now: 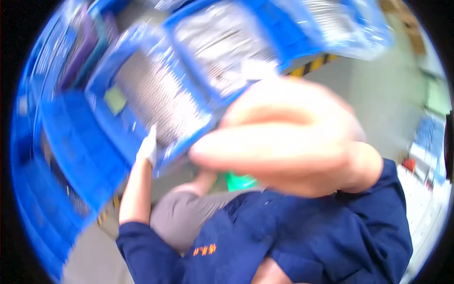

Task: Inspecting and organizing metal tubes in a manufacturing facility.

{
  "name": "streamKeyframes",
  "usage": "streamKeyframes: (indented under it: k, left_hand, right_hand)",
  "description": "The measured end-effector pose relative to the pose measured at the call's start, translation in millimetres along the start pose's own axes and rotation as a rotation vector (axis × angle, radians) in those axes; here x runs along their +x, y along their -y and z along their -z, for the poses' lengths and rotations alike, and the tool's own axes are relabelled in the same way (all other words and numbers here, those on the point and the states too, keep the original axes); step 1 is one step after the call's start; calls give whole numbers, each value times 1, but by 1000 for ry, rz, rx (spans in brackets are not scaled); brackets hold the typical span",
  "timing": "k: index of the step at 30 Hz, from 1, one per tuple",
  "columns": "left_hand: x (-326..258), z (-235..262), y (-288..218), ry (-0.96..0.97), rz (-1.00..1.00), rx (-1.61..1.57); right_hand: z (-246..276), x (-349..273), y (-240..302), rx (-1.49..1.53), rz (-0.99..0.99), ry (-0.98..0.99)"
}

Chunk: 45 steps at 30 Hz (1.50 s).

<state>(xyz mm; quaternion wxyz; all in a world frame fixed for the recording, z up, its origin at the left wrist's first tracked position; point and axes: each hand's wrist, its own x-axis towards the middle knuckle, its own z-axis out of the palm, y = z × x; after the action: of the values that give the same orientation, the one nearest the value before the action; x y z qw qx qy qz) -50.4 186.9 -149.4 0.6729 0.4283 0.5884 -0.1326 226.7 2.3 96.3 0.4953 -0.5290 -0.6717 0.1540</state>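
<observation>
The whole picture is smeared by motion. My left hand (pixel 148 147), in a white glove, rests on the near rim of a blue plastic crate (pixel 142 94) filled with rows of silvery metal parts; its fingers seem to grip the rim. My right hand (pixel 283 142) is bare and raised very close to the camera, large and blurred, with its fingers curled together. Nothing shows in it. Navy jacket sleeves cover both my arms, and the left forearm is bare up to the glove.
More blue crates of silvery parts (pixel 227 42) stand behind and to the right. Stacked empty blue crates (pixel 71 156) are at the left. Yellow-black hazard stripes (pixel 312 65) mark the grey floor. A small green thing (pixel 239 181) lies below my right hand.
</observation>
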Motion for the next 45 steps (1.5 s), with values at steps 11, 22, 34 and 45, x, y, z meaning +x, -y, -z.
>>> streamKeyframes:
  k: [11, 22, 34, 45]
  left_hand:
    - [30, 30, -65, -291, -619, 334]
    - [-108, -275, -322, -380, -1454, 927]
    - [-12, -458, -329, -575, -986, 1619]
    - [-3, -460, -330, -657, -1125, 1559]
  right_hand:
    - [4, -28, 24, 0, 72, -167]
    - [56, -60, 17, 54, 118, -272]
    - [122, -105, -14, 287, -179, -466]
    - [144, -121, -21, 359, -251, -476]
